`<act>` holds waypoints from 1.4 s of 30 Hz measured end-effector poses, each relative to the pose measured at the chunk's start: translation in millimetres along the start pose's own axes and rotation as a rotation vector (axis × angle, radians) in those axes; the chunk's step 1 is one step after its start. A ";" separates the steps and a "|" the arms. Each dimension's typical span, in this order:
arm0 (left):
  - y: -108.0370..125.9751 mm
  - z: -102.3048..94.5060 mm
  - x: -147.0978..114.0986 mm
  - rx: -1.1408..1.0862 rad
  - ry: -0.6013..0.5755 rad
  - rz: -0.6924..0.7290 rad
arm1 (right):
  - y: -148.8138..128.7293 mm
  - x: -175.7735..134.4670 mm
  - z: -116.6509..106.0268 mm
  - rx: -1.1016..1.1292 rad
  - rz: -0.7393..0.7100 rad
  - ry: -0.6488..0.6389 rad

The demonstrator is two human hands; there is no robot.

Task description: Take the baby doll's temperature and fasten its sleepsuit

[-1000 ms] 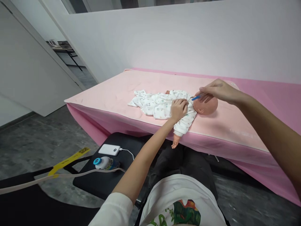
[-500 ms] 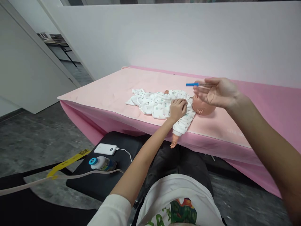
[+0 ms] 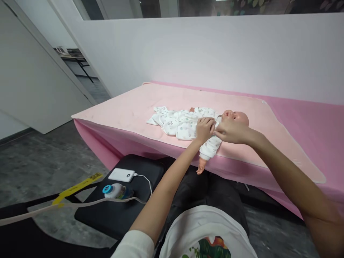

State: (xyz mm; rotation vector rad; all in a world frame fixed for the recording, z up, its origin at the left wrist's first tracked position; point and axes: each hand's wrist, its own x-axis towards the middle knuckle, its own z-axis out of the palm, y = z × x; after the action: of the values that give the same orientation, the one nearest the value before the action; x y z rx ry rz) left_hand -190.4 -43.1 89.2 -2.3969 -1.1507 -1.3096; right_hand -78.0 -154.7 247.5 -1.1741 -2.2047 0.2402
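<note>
A baby doll (image 3: 215,123) in a white printed romper (image 3: 182,123) lay on its back on the pale pink mat (image 3: 150,104), head to the right. The left hand (image 3: 204,129) and right hand (image 3: 231,131) met at the romper's collar, fingers pinched on the cloth. Nearer, on a black seat (image 3: 118,211), lay a white power bank (image 3: 121,175) beside a blue-capped bottle (image 3: 115,191).
</note>
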 end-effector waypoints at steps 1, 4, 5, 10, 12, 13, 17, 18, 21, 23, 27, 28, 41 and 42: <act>-0.3 -0.3 0.0 -0.003 0.003 0.003 | 0.6 -1.4 2.1 0.046 -0.038 -0.073; 0.2 -0.9 -0.9 -0.029 0.024 0.005 | 6.7 -2.9 2.3 0.240 -0.161 -0.059; 0.8 -0.9 -1.2 -0.034 0.025 0.002 | 9.5 -3.5 2.8 0.270 -0.183 0.000; 3.9 -1.2 -1.2 -0.043 0.004 -0.032 | 28.9 -26.3 26.2 0.077 -0.157 0.188; 4.7 -1.8 -0.4 -0.056 0.015 -0.041 | 44.7 -48.9 39.6 -0.093 -0.156 0.271; 5.0 -2.1 0.1 -0.059 0.025 -0.040 | 55.2 -62.2 45.4 -0.206 -0.164 0.295; 6.1 -2.5 1.5 -0.027 0.065 -0.032 | 102.5 -114.3 60.3 -0.502 -0.136 0.118; 6.1 -2.3 1.7 -0.014 0.069 -0.033 | 111.4 -124.4 62.4 -0.493 -0.098 0.067; 5.5 -0.9 2.1 0.004 0.057 -0.034 | 123.4 -144.5 67.2 -0.409 0.011 -0.018; 4.7 0.1 2.0 -0.006 0.038 -0.023 | 123.2 -149.3 69.4 -0.367 0.064 -0.038; 3.9 0.9 1.7 -0.037 0.044 -0.010 | 127.5 -143.5 69.8 -0.328 0.106 -0.057; 3.9 0.7 1.6 -0.040 0.050 -0.011 | 130.4 -140.6 69.1 -0.323 0.098 -0.059; 2.6 -1.6 0.7 0.011 0.062 -0.017 | 97.5 -10.9 99.0 -0.209 0.002 0.384; 2.5 -1.7 1.2 0.021 0.059 -0.039 | 98.3 4.6 105.0 -0.177 0.049 0.420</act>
State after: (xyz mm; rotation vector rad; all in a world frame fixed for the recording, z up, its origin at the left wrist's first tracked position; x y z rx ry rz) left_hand -189.4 -45.0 91.6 -2.3165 -1.1948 -1.3630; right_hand -75.4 -80.1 124.5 -1.2437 -1.8558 -0.1735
